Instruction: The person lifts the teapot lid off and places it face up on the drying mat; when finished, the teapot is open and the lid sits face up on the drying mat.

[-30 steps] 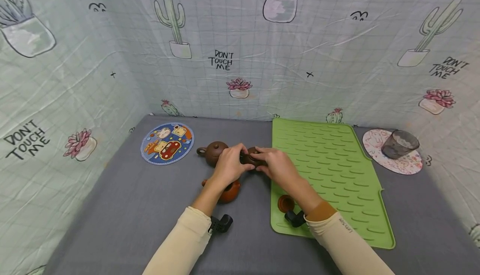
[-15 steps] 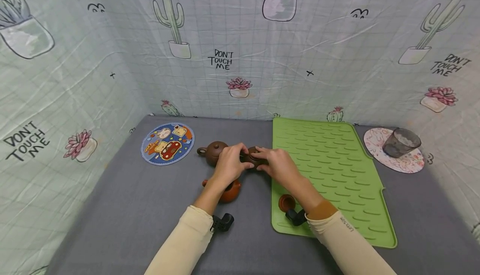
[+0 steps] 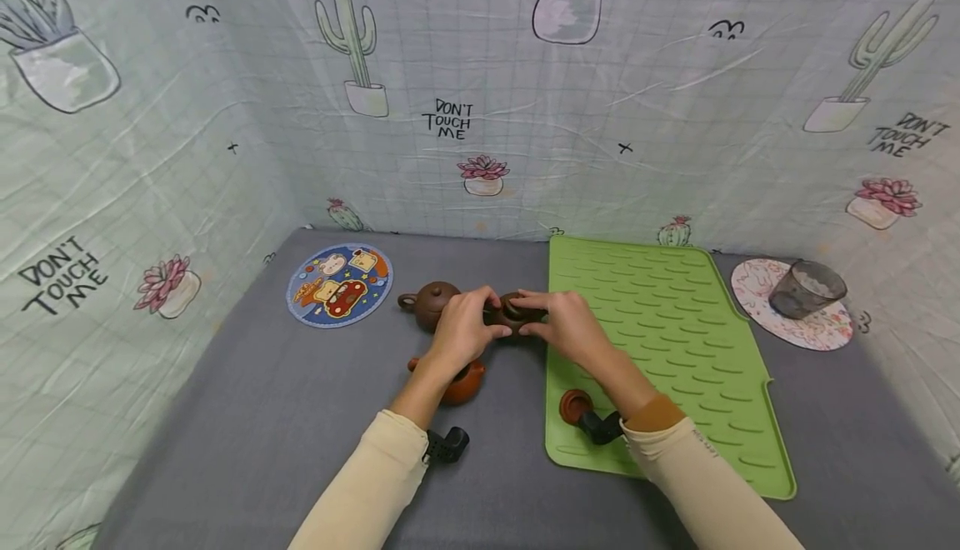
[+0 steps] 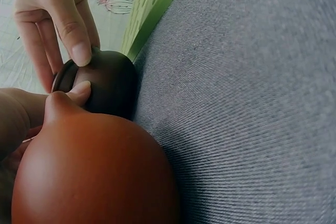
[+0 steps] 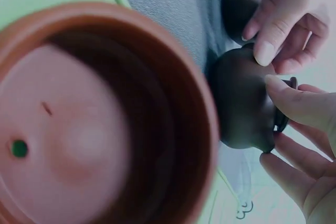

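Note:
Both hands hold a small dark brown teapot (image 3: pixel 512 327), spout toward the mat. My left hand (image 3: pixel 463 323) grips its near-left side, thumb on the body. From the right, my right hand (image 3: pixel 567 321) spans the spout side, thumb on the body and fingers around the rim. Its dark lid (image 5: pixel 284 106) sits at the mouth, with a small gap beside it in the right wrist view. An orange-brown clay teapot (image 4: pixel 100 171) stands below my left wrist, partly hidden by that arm. Another dark brown teapot (image 3: pixel 432 304) stands left of my left hand, partly covered.
A green ridged mat (image 3: pixel 660 325) lies to the right. On its near-left corner rests an upturned orange-brown lid (image 3: pixel 575 406). Far right, a smoky tumbler (image 3: pixel 807 290) stands on a pink patterned coaster (image 3: pixel 750 282). A blue cartoon coaster (image 3: pixel 300 304) lies at the left.
My right hand has shifted slightly right, and its fingers show more of the dark teapot's top. My left hand keeps its hold. The whole head view has shifted a little.

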Tool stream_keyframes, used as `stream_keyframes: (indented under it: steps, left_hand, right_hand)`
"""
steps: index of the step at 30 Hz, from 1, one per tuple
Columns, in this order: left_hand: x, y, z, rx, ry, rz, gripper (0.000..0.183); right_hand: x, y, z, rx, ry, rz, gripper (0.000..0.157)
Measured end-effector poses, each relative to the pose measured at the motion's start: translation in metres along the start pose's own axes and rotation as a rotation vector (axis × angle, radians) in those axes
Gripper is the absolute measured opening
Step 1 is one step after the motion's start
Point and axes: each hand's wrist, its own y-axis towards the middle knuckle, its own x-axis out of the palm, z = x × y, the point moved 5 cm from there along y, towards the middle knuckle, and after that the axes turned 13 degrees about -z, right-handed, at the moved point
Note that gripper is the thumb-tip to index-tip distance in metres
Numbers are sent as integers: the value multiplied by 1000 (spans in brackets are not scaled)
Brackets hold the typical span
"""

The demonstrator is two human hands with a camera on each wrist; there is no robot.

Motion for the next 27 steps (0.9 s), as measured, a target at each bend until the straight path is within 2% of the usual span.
stream_keyframes:
  steps: [14, 20, 27]
  left_hand:
    - [3, -1, 0, 88, -8, -27, 28]
    - [3, -1, 0, 88, -8, -22, 25]
    - [1, 0, 2, 90, -1, -7, 24]
  right_hand:
    - [-26, -12, -3, -34, 103, 76, 42]
    - [-42, -21, -3, -55, 151, 111, 41]
    - [-58, -34, 1, -28, 159, 146, 39]
